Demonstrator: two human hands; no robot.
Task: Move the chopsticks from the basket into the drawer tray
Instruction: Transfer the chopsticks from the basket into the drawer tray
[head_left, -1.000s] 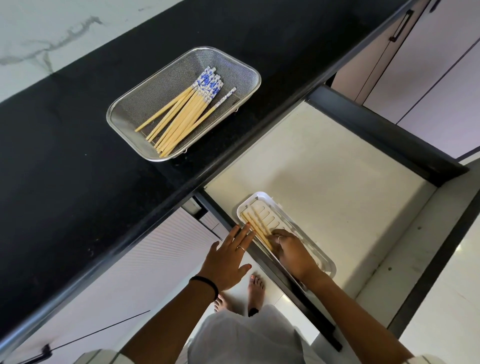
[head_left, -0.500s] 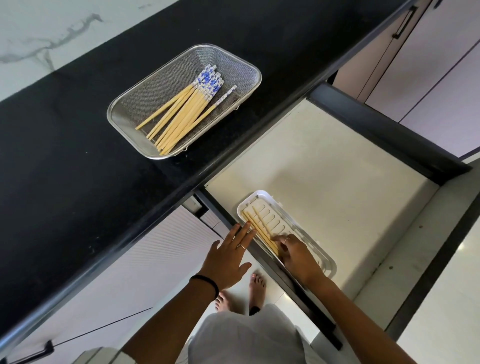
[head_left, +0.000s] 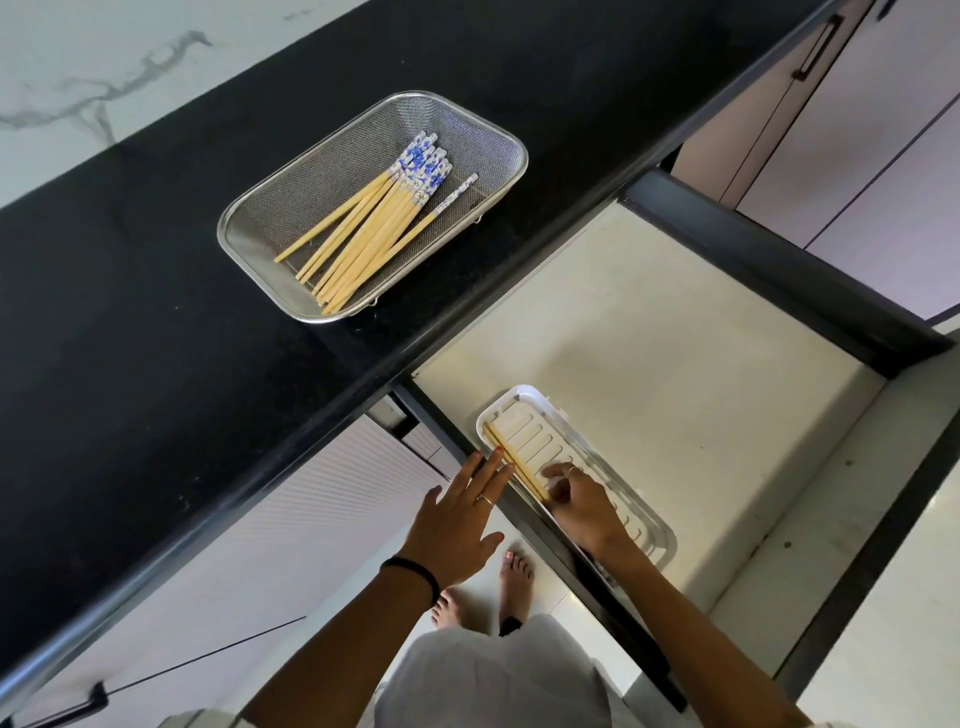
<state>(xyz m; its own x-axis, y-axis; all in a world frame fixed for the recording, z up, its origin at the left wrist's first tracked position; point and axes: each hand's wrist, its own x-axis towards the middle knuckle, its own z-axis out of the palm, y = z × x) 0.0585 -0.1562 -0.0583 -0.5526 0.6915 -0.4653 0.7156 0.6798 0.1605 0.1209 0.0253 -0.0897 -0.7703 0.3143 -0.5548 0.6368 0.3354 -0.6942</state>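
Right hand (head_left: 584, 506) pinches chopsticks (head_left: 514, 457) lying in the white drawer tray (head_left: 540, 410); left hand (head_left: 460, 525) spread flat, empty. At eleven o'clock, a mesh basket (head_left: 260, 228) holds more on the black worktop (head_left: 130, 312).

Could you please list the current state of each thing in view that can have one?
drawer: pulled open.
mesh basket: on the counter, chopsticks left inside.
chopsticks in the basket: lying in a loose bundle.
white tray: in the drawer, holding a few chopsticks.
left hand: open, fingertips at the tray's edge.
right hand: on the tray's chopsticks.
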